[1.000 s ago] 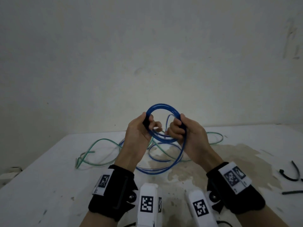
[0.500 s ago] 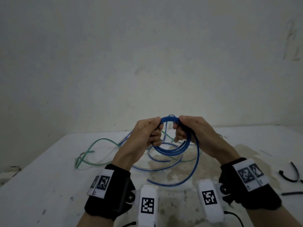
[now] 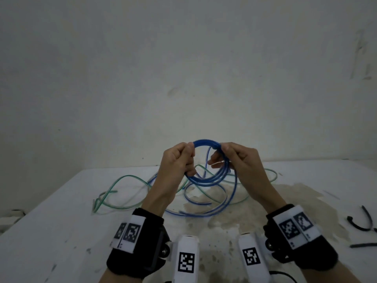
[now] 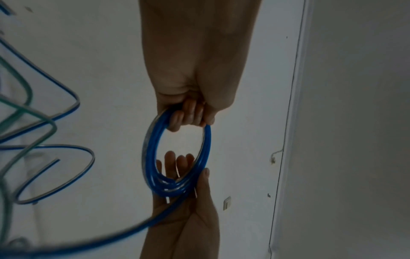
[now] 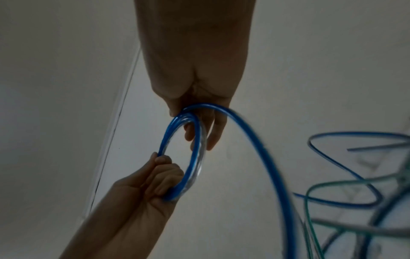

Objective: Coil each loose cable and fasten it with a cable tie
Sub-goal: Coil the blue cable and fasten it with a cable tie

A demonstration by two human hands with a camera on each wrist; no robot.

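Observation:
A blue cable is wound into a small coil of several turns, held up over the white table. My left hand grips the coil's left side in a fist. My right hand pinches its right side between thumb and fingers. The left wrist view shows the coil as a ring between my left hand and right hand. From the right wrist, the coil hangs from my right hand, with the left hand below. A loose blue tail drops to the table.
A loose green cable lies tangled with the blue tail on the far left of the table. Black cable ties lie near the right edge. A stained patch marks the table's middle. A plain wall stands behind.
The coil tipped forward, then came back up as a ring between my hands. Both hands shifted along it, and the loose blue loop below has moved.

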